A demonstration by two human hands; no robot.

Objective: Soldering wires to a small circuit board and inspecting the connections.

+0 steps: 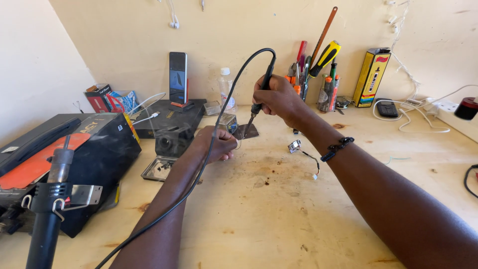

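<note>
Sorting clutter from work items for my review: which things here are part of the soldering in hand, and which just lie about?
In use: soldering iron in right hand; thin wire pinched in left hand; small dark plate under the tip.

Lying about: phone, plastic bottle, screwdrivers, yellow box, hot-air tool, metal tray.

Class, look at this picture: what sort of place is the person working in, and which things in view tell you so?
Probably a small electronics repair bench. The right hand holds a soldering iron over the wooden worktop, screwdrivers stand in a holder by the wall, and a hot-air tool sits at the left.
</note>
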